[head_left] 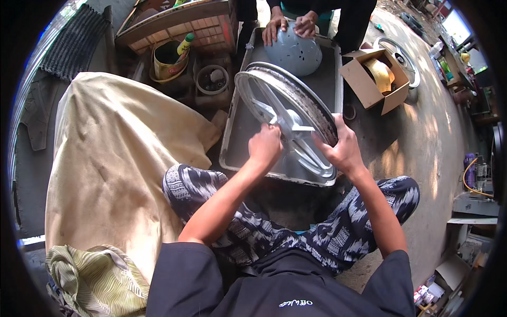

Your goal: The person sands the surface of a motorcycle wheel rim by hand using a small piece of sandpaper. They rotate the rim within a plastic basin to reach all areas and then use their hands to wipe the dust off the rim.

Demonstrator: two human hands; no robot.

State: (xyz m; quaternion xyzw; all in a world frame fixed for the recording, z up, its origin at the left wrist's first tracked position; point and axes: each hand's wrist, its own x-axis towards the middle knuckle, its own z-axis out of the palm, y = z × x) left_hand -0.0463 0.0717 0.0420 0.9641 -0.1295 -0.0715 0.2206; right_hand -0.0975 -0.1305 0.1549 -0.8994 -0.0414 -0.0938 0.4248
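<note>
A silver spoked motorcycle wheel rim (289, 122) is held tilted over a shallow grey tray (339, 79) in front of my knees. My right hand (343, 145) grips the rim's right side, thumb on the inner face and fingers round the outer edge. Closed near the hub, my left hand (265, 145) is against a spoke; whatever its fingers hold is hidden. Dark smudges mark the rim's outer channel. Across the tray, another person's hands (290, 26) rest on a rounded grey-blue shell with small holes (294, 52), like a helmet.
An open cardboard box (364, 79) with a yellow roll stands right of the tray, near another wheel (412, 66). Left are a yellow bucket (168, 71), a round container (203, 84) and a wooden crate (211, 37). A beige cloth (111, 158) drapes over something beside my left knee.
</note>
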